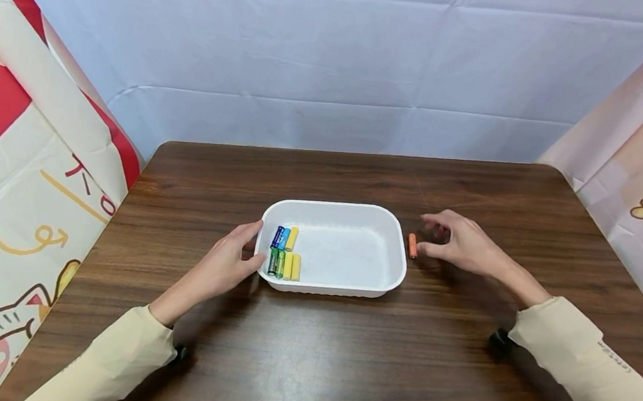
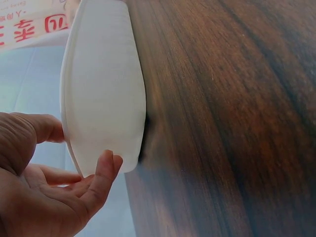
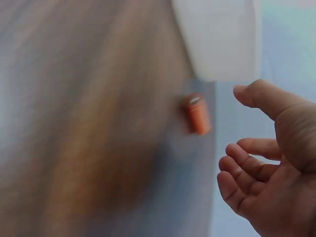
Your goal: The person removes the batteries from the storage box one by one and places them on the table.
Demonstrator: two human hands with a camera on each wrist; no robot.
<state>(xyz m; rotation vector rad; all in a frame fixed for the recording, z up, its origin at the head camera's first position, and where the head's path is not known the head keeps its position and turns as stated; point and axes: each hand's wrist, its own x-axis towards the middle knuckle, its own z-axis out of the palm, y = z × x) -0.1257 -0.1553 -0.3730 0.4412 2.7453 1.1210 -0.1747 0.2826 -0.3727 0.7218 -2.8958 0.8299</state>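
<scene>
The orange battery (image 1: 413, 245) lay on the brown table (image 1: 295, 353), just beside the right end of the white box (image 1: 345, 254). The right hand (image 1: 463, 243) was close to this battery, with its thumb and its fingers apart. The left hand (image 1: 229, 253) held the left end of the box: the thumb was at the rim, and some bent fingers touched the outer wall. Inside, near this same end, seven batteries (image 1: 288, 266) lay in two rows, blue and yellow behind, green and yellow in front.
</scene>
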